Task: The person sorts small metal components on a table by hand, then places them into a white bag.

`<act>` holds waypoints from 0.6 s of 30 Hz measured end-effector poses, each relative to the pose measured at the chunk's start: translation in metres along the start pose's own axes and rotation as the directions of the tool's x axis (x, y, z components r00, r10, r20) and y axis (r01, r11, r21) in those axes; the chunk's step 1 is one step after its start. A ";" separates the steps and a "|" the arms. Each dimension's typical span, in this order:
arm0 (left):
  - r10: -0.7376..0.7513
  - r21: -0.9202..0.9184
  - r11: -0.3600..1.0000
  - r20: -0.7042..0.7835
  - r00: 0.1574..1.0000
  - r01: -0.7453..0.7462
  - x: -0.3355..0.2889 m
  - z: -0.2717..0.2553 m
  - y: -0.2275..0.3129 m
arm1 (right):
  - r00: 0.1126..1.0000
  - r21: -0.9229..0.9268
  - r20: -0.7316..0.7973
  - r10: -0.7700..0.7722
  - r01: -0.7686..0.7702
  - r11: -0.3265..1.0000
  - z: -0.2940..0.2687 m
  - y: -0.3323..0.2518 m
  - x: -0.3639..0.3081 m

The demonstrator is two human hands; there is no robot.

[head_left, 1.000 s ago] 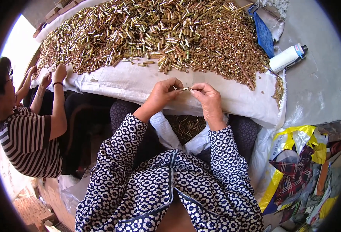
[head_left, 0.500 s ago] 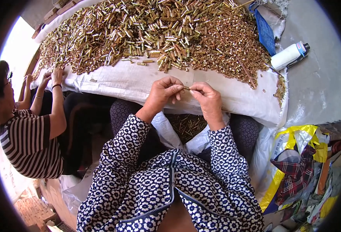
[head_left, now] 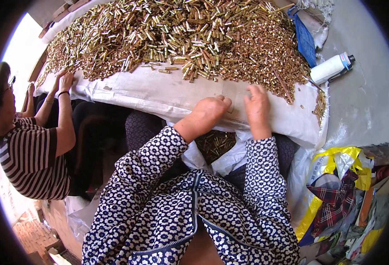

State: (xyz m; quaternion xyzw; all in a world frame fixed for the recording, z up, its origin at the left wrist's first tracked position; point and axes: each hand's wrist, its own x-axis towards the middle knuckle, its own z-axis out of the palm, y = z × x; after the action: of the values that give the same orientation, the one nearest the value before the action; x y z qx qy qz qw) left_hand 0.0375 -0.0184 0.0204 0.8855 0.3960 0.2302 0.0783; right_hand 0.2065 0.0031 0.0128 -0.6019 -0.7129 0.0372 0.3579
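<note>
My left hand point(head_left: 206, 114) is over the near part of the white cloth, back upward, with its fingers curled together. Whatever it may hold is hidden beneath the fingers. To its right, my right hand point(head_left: 257, 110) reaches to the near edge of a heap of small coppery metal pieces point(head_left: 265, 57). Its fingers are smeared by motion, so I cannot tell what they touch. Beyond my hands lies a big heap of thin brass-coloured metal tubes point(head_left: 159, 35). Between my knees, an open white sack point(head_left: 232, 160) holds more brass-coloured pieces point(head_left: 214, 145).
At left, another person in a striped top point(head_left: 35, 163) has their hands at the cloth's edge. A white bottle point(head_left: 331, 69) lies at the right beside a blue plastic piece point(head_left: 304, 39). Bags and cloth scraps point(head_left: 335, 203) are piled at the lower right.
My hands were together, pinching a small brass-coloured tube between them. Now they are apart: the left has turned back upward and shifted right, the right has moved right and forward to the heap.
</note>
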 end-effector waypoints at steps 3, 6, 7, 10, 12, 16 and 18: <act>-0.014 0.032 0.999 0.015 1.000 0.014 0.004 0.006 0.004 | 0.995 -0.234 -0.093 -0.020 -0.003 0.972 -0.002 0.025 0.009; -0.077 0.028 0.997 0.007 0.997 0.077 -0.001 0.010 0.001 | 0.998 -0.286 -0.041 -0.040 0.026 0.958 -0.002 0.028 0.011; -0.092 -0.071 0.994 -0.086 0.992 0.086 -0.004 0.014 -0.002 | 0.998 -0.287 -0.041 -0.048 0.034 0.957 -0.001 0.027 0.010; -0.247 -0.370 0.914 -0.186 0.951 0.165 -0.010 0.014 -0.020 | 0.999 -0.268 -0.041 -0.028 0.016 0.963 0.000 0.026 0.012; -0.534 -0.800 0.540 -0.087 0.841 0.260 -0.005 0.002 -0.025 | 0.999 -0.262 -0.043 -0.029 0.016 0.965 0.002 0.031 0.011; -0.382 -0.355 0.893 -0.277 0.882 0.275 0.008 -0.017 -0.055 | 0.997 -0.254 -0.065 -0.028 0.011 0.967 -0.001 0.024 0.011; -0.250 -0.077 0.968 -0.315 0.916 0.238 0.016 -0.016 -0.064 | 0.997 -0.256 -0.072 -0.015 -0.004 0.967 0.000 0.028 0.010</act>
State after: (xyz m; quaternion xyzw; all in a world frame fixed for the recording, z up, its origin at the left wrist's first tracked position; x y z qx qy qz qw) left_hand -0.0029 0.0359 0.0198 0.7780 0.5065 0.3673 0.0572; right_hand 0.2294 0.0194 0.0040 -0.6421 -0.6997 -0.0782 0.3033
